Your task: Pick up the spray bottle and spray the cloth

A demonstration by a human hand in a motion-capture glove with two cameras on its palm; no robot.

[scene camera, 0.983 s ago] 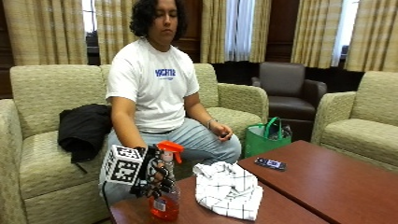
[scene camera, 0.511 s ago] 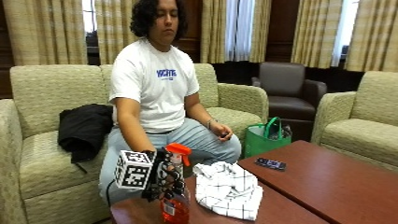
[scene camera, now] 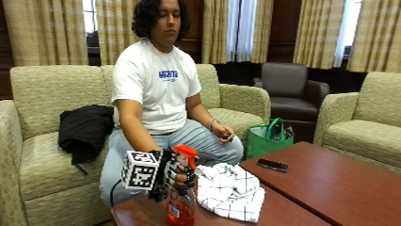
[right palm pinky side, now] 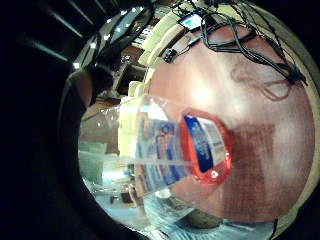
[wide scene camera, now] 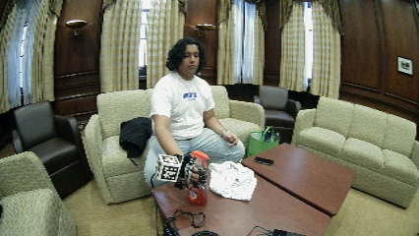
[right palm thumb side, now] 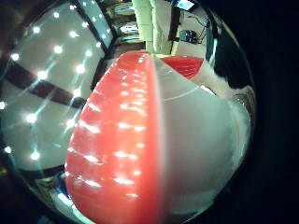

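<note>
A clear spray bottle with orange liquid and an orange trigger head stands upright near the table's near-left corner. My gloved right hand grips its neck, fingers curled round it below the head. The nozzle points toward the white checked cloth, which lies crumpled on the table just beside the bottle. In the little finger side palm view the bottle reaches down to the wooden table. The orange head fills the thumb side palm view. In the wide outside view the bottle sits beside the cloth.
A black phone lies on the second brown table to the right. A green bag stands on the floor behind it. Black cables lie at the table's front. The person's bare hand rests on their lap.
My hand and the bottle have shifted a little to the right, toward the cloth, with the grip on the neck kept.
</note>
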